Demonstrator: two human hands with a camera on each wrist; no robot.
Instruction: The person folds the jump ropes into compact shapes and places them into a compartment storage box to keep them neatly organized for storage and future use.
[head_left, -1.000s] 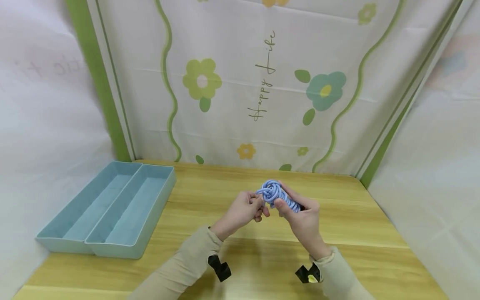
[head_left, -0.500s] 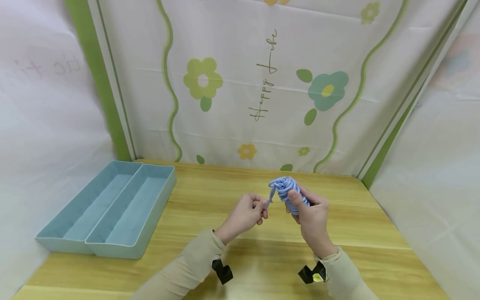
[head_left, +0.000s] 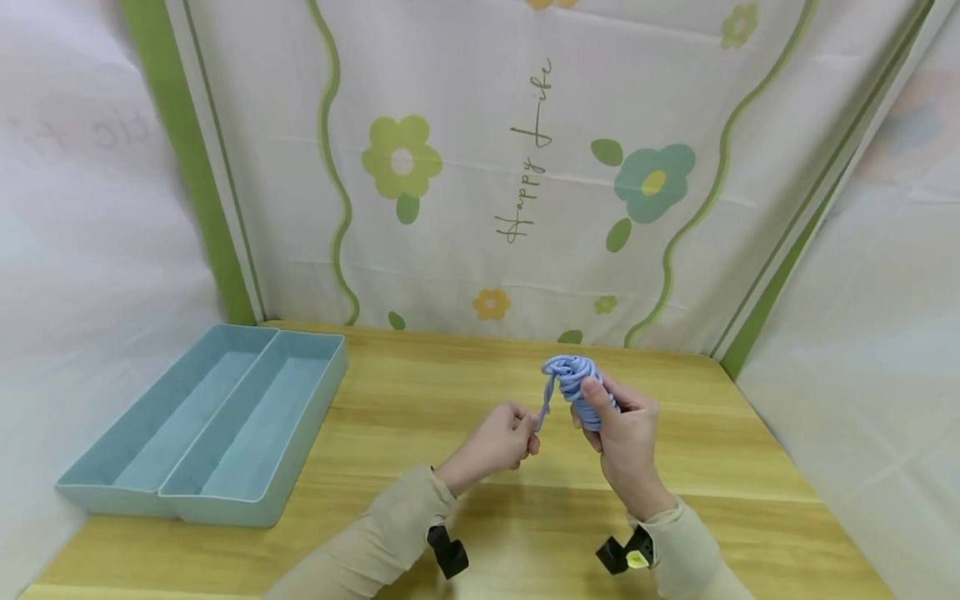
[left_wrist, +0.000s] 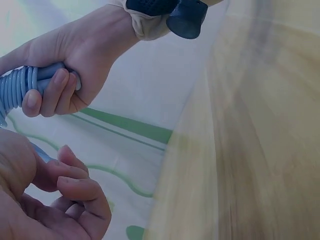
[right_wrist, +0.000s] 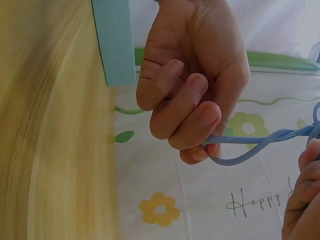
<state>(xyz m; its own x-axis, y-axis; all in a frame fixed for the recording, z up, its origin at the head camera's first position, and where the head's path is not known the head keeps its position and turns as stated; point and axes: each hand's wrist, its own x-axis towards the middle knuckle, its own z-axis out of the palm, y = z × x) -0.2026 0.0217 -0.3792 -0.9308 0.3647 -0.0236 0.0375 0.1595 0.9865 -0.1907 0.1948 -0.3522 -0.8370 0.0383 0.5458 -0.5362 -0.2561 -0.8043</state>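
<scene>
A bundle of light blue cord (head_left: 576,372), wound tightly round itself, is held up over the table by my right hand (head_left: 628,433). The fingers wrap round its body, with the thumb laid along the near side; in the left wrist view the neat windings (left_wrist: 19,86) show beside the palm. From the bundle's far end a doubled, twisted length of cord (head_left: 548,397) runs down to my left hand (head_left: 495,440). In the right wrist view my left thumb and forefinger pinch the end of this loop (right_wrist: 239,140), while the other fingers curl inward.
Two pale blue trays (head_left: 272,492) stand side by side at the table's left. The wooden table (head_left: 420,367) ends at a white flowered curtain (head_left: 450,250) at the back. Similar white cloth hangs on both sides.
The bundle and right hand have moved right, away from the left hand. The pinched cord has been drawn out longer and downward from the bundle. The left hand has lowered slightly.
</scene>
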